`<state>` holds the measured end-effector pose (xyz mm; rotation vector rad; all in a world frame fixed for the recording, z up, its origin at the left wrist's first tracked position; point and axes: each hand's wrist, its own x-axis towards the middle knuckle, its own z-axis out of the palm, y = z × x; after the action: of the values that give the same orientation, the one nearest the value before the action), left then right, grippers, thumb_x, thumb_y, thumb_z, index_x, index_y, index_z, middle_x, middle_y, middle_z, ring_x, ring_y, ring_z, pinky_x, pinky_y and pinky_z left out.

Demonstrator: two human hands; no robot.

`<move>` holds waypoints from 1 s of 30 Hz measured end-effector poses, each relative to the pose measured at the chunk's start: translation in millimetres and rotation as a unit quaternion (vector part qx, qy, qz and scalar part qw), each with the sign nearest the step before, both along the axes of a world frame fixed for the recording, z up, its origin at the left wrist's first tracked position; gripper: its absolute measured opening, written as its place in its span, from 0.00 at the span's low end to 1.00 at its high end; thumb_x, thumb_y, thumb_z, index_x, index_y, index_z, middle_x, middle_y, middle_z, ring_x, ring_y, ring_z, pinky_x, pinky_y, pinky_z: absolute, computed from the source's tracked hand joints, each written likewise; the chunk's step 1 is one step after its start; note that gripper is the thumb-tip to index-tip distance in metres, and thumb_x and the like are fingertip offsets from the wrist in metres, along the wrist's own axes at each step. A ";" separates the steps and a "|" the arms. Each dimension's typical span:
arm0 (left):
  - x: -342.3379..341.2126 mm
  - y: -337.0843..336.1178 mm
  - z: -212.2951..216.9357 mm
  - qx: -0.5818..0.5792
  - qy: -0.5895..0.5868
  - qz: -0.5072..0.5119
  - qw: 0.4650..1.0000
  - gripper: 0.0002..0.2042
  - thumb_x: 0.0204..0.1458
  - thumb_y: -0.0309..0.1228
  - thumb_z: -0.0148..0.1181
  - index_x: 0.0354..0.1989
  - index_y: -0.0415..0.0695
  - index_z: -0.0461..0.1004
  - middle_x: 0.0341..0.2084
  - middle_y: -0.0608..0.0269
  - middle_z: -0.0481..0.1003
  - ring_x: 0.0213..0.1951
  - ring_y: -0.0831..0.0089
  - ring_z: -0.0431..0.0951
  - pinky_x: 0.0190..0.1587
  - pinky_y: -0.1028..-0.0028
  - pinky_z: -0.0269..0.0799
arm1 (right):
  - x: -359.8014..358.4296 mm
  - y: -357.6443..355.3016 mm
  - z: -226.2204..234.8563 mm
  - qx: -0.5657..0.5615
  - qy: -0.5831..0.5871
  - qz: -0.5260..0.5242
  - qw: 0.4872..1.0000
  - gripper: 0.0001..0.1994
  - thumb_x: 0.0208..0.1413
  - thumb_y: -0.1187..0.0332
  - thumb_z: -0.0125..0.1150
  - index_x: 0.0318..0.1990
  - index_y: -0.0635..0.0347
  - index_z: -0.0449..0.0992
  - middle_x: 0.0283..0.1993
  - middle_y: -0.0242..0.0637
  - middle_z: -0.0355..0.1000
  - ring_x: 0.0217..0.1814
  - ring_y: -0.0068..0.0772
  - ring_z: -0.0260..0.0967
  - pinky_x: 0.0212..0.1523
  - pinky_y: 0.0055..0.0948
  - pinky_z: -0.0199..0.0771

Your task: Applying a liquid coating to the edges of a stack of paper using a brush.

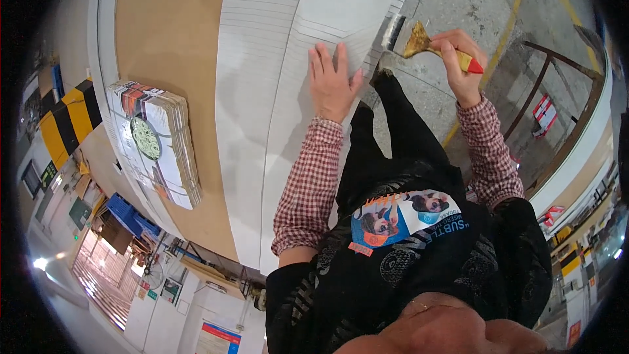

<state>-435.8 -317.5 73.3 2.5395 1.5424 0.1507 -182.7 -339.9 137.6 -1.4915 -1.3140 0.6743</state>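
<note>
Worker at a table point(171, 33) with a brown top, seen from the head. White lined sheets point(252, 85) overlap along the table's near edge. The left hand point(332, 85) lies palm down on them close to that edge, fingers slightly spread and thumb held out to the side. The right hand point(458, 59) pinches the yellow, red-tipped handle of a flat brush point(419, 40) between thumb and fingers; the brush is just beyond the table's near edge, bristles directed toward the sheets, with the floor point(452, 0) behind. Near the table's far edge rests a stack of printed sheets point(154, 144) bearing a green disc. Containers: well beyond that edge is a blue crate point(129, 216), its contents too small to tell. Beside the right forearm, a red-and-white packet point(544, 115) appears within the outline of a rusty frame point(557, 54).
</note>
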 end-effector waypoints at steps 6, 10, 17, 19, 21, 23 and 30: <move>4.3 12.2 10.4 -0.018 -0.038 -0.020 0.999 0.23 0.52 0.41 0.53 0.56 0.49 0.67 0.53 0.38 0.65 0.53 0.41 0.66 0.47 0.59 0.71 | -24.5 -24.8 -9.3 0.014 -0.033 0.017 0.999 0.06 0.51 0.76 0.55 0.25 0.65 0.75 0.29 0.41 0.74 0.29 0.31 0.72 0.31 0.25 0.70; 4.3 14.2 9.5 -0.001 -0.028 -0.022 0.999 0.20 0.53 0.41 0.52 0.54 0.50 0.69 0.52 0.39 0.66 0.52 0.43 0.68 0.43 0.59 0.74 | -27.4 -32.2 8.5 -0.009 -0.014 0.041 0.999 0.05 0.50 0.77 0.56 0.25 0.65 0.75 0.30 0.40 0.74 0.28 0.31 0.72 0.30 0.25 0.70; 8.4 16.2 4.6 0.038 -0.034 -0.036 0.998 0.19 0.53 0.41 0.52 0.52 0.50 0.71 0.51 0.40 0.67 0.51 0.44 0.69 0.39 0.59 0.75 | -32.9 -30.7 -6.0 0.020 -0.054 -0.020 0.998 0.04 0.49 0.76 0.56 0.25 0.65 0.75 0.29 0.42 0.74 0.29 0.31 0.73 0.30 0.25 0.71; 8.0 16.2 3.9 0.035 -0.026 -0.035 0.998 0.20 0.53 0.42 0.53 0.53 0.50 0.71 0.51 0.39 0.67 0.51 0.43 0.68 0.40 0.59 0.75 | -46.3 -48.8 -4.1 0.009 -0.052 0.028 0.998 0.04 0.49 0.76 0.56 0.25 0.66 0.75 0.29 0.42 0.74 0.29 0.31 0.73 0.30 0.25 0.71; 6.1 11.6 4.4 0.034 -0.019 -0.032 0.999 0.21 0.53 0.44 0.54 0.54 0.50 0.70 0.51 0.39 0.66 0.51 0.42 0.68 0.41 0.59 0.75 | -54.5 -62.4 1.3 -0.012 -0.037 0.041 0.998 0.04 0.48 0.76 0.56 0.26 0.66 0.75 0.29 0.42 0.74 0.29 0.32 0.73 0.31 0.25 0.72; 3.2 2.9 4.0 0.017 -0.054 -0.011 0.998 0.28 0.51 0.48 0.55 0.59 0.47 0.64 0.57 0.36 0.60 0.58 0.40 0.60 0.53 0.56 0.67 | -56.7 -68.1 5.6 -0.029 0.013 0.030 0.999 0.05 0.49 0.76 0.55 0.25 0.67 0.76 0.30 0.43 0.74 0.29 0.33 0.73 0.31 0.25 0.72; -36.4 -61.4 -4.0 -0.047 0.016 0.060 0.997 0.38 0.50 0.50 0.56 0.66 0.43 0.51 0.65 0.36 0.44 0.66 0.40 0.43 0.64 0.51 0.42 | -35.2 -41.3 3.1 0.037 -0.063 -0.025 0.997 0.07 0.52 0.74 0.55 0.26 0.68 0.75 0.30 0.42 0.75 0.30 0.30 0.72 0.30 0.25 0.70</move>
<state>-472.2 -378.9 69.3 2.3907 1.6721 0.0499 -217.8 -381.3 140.7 -1.5213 -1.3773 0.4997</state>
